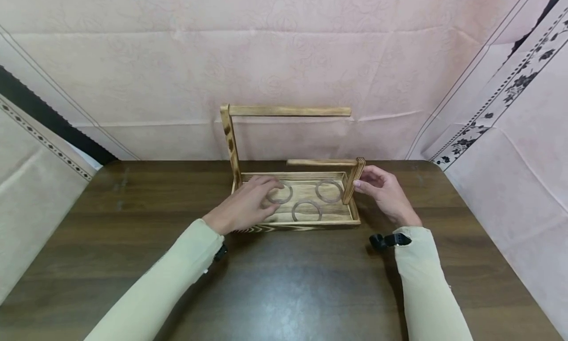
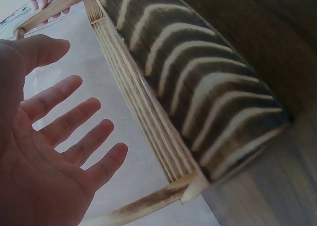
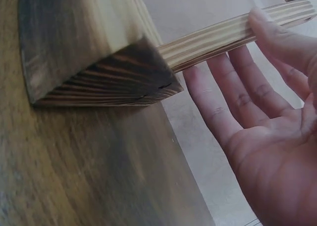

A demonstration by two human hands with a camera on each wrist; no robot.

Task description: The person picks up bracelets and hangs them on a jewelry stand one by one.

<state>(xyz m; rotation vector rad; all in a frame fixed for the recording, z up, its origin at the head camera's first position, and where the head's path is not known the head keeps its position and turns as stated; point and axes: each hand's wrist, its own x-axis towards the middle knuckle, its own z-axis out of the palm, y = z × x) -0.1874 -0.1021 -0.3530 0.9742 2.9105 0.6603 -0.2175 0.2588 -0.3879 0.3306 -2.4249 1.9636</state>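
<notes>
A shallow wooden tray (image 1: 310, 226) with dark burnt grain stands near the table's far edge, and three greyish rings (image 1: 306, 203) show on its floor. From its left end rises a wooden upright (image 1: 230, 138) topped by a long bar reaching right. A shorter upright (image 1: 353, 179) stands at the right end, with a bar (image 1: 319, 162) running left from its top. My left hand (image 1: 248, 203) is over the tray's left part, its fingers spread and holding nothing. With thumb and fingertips my right hand (image 1: 383, 190) pinches the right upright (image 3: 218, 40) from outside.
The brown wooden table (image 1: 284, 282) extends in front of the tray and to both sides. Behind it hangs a pale patterned cloth (image 1: 266, 74), with more cloth at the left and right. A black wrist strap (image 1: 390, 240) sits at my right cuff.
</notes>
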